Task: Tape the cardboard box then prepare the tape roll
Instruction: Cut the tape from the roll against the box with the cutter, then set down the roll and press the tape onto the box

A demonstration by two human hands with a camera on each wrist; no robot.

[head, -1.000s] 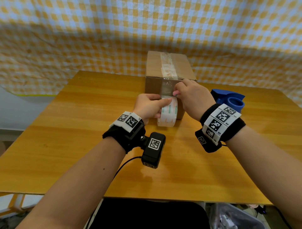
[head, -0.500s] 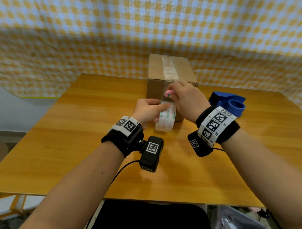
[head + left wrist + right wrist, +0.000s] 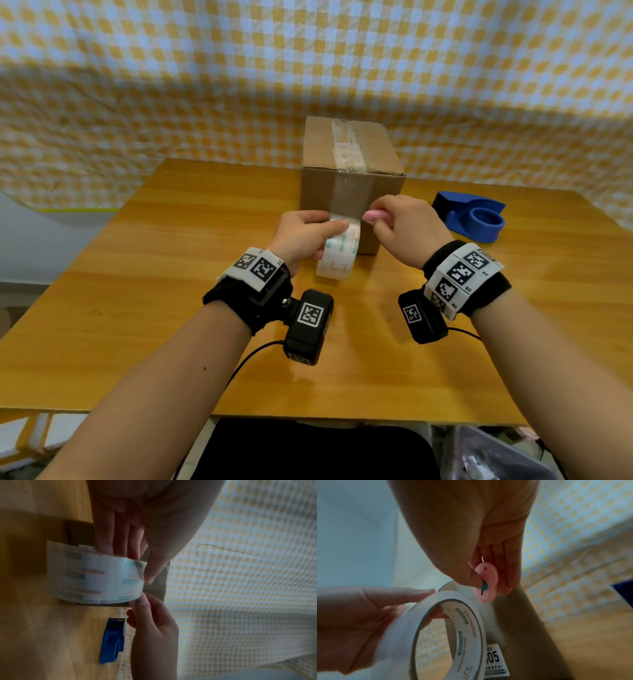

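The brown cardboard box (image 3: 351, 181) stands at twelve o'clock on the wooden table (image 3: 171, 308), well back from its near edge. Against the box's near face, the left hand (image 3: 301, 236) grips the clear tape roll (image 3: 339, 257), fingers through its core. At the roll's two o'clock, the right hand (image 3: 407, 229) pinches a small pink cutter (image 3: 375, 216); a blue tape dispenser (image 3: 472, 219) sits apart at three o'clock.

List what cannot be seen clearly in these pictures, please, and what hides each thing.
- Pink cutter blade: no view shows it; right hand fingers cover the tool in the head view.
- Label on the cardboard box: the tape roll cuts off its number in the right wrist view.
- Tape roll print: blurred in the left wrist view.
- Blue tape dispenser: nearly out of frame in the right wrist view.
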